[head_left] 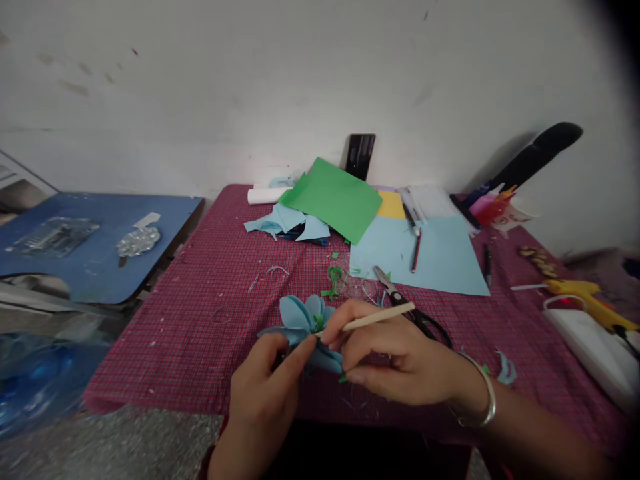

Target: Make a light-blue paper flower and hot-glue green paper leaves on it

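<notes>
Tablecloth (185,320); hands (407,363) partly hide flower (294,312).

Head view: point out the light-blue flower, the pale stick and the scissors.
Light-blue flower (297,315): head view, on an upper-left petal.
Pale stick (379,317): head view, on its bare shaft.
Scissors (396,296): head view, at the pivot area.

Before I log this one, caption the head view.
Left hand holds a blue paper flower while the right hand holds a pale stick at its centre.
</notes>
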`<state>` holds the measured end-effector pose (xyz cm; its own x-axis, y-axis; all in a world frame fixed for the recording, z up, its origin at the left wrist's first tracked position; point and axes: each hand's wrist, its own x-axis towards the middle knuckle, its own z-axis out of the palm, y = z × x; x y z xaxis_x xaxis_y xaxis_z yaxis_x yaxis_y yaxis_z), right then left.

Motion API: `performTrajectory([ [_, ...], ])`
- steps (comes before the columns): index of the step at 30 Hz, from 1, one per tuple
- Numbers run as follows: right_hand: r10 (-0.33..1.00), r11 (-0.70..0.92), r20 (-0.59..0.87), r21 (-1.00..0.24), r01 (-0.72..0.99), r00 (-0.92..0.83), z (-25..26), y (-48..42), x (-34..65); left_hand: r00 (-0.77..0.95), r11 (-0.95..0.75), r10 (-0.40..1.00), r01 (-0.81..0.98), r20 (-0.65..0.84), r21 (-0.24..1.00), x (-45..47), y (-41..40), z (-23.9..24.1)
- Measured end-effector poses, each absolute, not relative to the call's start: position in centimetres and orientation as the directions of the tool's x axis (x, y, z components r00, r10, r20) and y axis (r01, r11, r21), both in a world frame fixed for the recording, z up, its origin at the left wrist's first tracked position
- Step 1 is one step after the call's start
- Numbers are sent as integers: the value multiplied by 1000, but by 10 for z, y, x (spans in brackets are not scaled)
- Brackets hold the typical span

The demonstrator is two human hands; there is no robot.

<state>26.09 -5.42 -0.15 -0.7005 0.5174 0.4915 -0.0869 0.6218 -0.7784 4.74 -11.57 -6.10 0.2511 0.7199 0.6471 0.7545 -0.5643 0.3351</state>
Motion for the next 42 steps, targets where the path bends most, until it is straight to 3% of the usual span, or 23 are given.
performTrajectory([
  [13, 613, 623, 475, -782, 17, -631, 5, -45, 253, 419, -632, 691, 746, 589, 210, 35, -98, -45],
  [20, 620, 631, 472, -775, 40, -626, 15, -44, 253, 355, -608, 746, 709, 564, 357, 35, -90, -46],
  [25, 789, 557, 518, -830, 28, -331, 27, -33, 271, 280, -589, 755, 688, 592, 425, 29, -75, -52],
  [28, 892, 447, 448, -894, -22, -58, 5, -7, 285, 259, -602, 741, 666, 619, 441, 26, -71, -55],
  [30, 942, 334, 334, -942, -11, 32, -23, 14, 296, 265, -632, 708, 651, 654, 421, 25, -71, -61],
  [33, 992, 126, 126, -956, 263, -16, -60, 36, 314, 267, -665, 648, 656, 713, 358, 24, -73, -72],
  [36, 982, 187, 176, -854, 486, -70, -68, 34, 324, 259, -670, 605, 677, 753, 305, 23, -74, -82],
  [39, 964, 265, 224, -845, 465, -142, -45, 15, 314, 260, -673, 598, 676, 758, 298, 24, -73, -85],
  [42, 912, 263, 158, -933, 245, -380, -18, -6, 289, 285, -683, 601, 669, 747, 293, 26, -72, -80],
])
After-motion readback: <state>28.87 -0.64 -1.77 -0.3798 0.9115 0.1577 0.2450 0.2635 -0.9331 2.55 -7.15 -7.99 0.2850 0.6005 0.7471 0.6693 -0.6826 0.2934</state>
